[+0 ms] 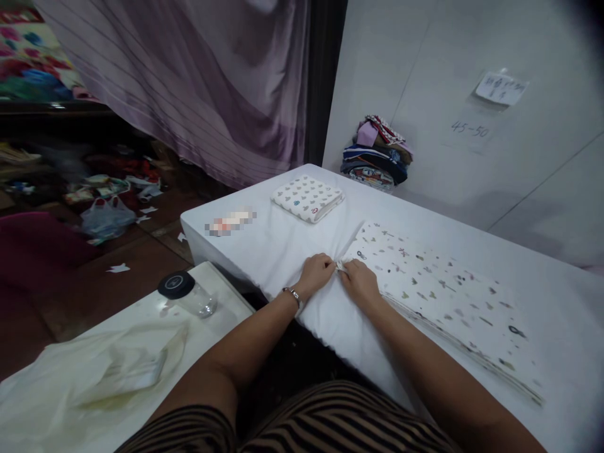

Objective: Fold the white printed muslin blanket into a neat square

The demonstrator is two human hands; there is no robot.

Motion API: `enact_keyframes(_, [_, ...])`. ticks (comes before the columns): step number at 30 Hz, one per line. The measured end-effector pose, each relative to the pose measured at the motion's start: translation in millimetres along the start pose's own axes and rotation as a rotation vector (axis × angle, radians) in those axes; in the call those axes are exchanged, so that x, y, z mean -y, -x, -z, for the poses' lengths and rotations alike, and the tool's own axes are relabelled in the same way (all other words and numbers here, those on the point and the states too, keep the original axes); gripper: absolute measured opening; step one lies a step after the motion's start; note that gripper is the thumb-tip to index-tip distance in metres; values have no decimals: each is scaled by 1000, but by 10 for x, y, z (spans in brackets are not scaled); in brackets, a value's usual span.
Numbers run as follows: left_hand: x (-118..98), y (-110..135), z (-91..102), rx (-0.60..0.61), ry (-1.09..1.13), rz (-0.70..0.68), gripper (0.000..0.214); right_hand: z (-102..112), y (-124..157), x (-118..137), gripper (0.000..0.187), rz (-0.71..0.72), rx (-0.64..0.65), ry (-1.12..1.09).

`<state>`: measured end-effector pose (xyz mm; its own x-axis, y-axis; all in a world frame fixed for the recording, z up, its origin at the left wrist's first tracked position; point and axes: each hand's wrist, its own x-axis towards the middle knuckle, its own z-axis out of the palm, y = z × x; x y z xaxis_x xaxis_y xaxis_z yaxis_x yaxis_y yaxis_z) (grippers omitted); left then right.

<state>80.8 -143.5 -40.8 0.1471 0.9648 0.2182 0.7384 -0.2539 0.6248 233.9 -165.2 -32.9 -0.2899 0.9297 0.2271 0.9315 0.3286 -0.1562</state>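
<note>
Both hands are at the near side of the white-sheeted table (264,251), knuckles up. L hand (315,277) & R hand (358,284) close together, fingertips of each pinched tight on a small whitish cloth tuft (342,265) b/w them. Tuft is crumpled, soft-looking; can't tell if it belongs to the printed folded cloth or the table's sheet.

Printed folded cloth (438,283) lies flat on the table just R of the tuft: long rectangular shape, thin layers showing along the near edge, off-white w/ small scattered motifs in grey, olive & pinkish. R hand covers its near-L corner; R forearm runs along its near edge. Metal-look bracelet (293,297) on L wrist.

Farther back on table: cloud-print folded cloth (306,196), compact thick pad w/ rounded edges, grey clouds on white. L of it, a small pixelated item (231,221), can't ID.

Lower L, pale side table (207,277) w/ clear bottle (202,303), round black lid, & a thin, wrinkled translucent bag (113,365). Beyond: draped mauve curtain (226,82), clothes stack (377,157) by the smooth pale wall (425,75), paper note (501,89) stuck on it, "45-50" below. Floor at L cluttered: knotted plastic bag (107,218), paper scraps (117,268).
</note>
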Motion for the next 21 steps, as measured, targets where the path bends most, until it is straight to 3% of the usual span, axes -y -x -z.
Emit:
enact_keyframes(5, [-3,53,6,-100,-108,-29,17,-7,-30,-92,16,-61,-18,-136])
enact_keyframes(12, [-107,64,-16,-5,-225,-19,14,50,-39,-82,15,-75,-17,-155])
enact_keyframes(21, [-88,-6,2,-5,14,116,7,133,-18,-5,14,-52,30,-89])
